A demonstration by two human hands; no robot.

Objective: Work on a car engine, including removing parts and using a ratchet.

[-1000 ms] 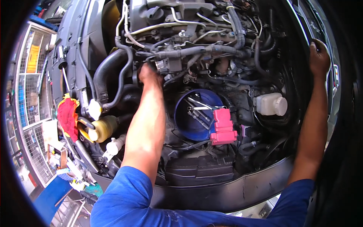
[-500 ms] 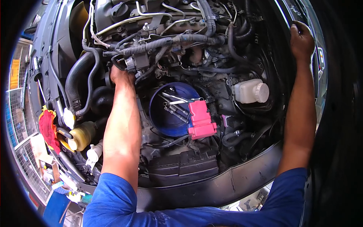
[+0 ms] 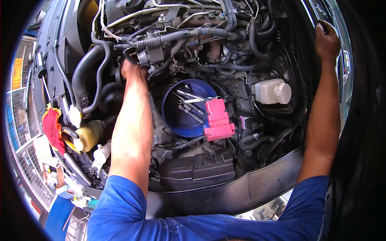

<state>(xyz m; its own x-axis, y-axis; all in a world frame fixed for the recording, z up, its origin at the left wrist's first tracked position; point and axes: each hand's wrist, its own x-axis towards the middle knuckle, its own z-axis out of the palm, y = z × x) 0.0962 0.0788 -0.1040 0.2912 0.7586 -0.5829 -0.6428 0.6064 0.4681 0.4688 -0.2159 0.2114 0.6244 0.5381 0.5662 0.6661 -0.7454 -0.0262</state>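
Note:
My left hand (image 3: 133,70) reaches down into the engine bay beside a black connector block (image 3: 152,56) and a corrugated cable sleeve (image 3: 177,37). Its fingers are hidden under hoses and engine parts. At the far right my right hand (image 3: 327,45) is closed over the edge of the car body (image 3: 309,16), with the thumb on top. Between my arms lies a blue round tray (image 3: 177,120) with several metal sockets and wrenches (image 3: 193,107) in it. A pink-red plastic cover (image 3: 218,116) overlaps the tray's right rim.
A white fluid reservoir (image 3: 268,91) with a round cap stands right of the tray. A black fuse box lid (image 3: 197,168) lies nearest me. Thick black hoses (image 3: 82,72), a yellowish reservoir (image 3: 89,136) and a red-yellow cloth (image 3: 52,128) are at the left. Metal pipes (image 3: 136,15) cross the engine top.
The whole view has shifted slightly, with the engine bay sitting a little higher and further right. Both hands keep their places on the car.

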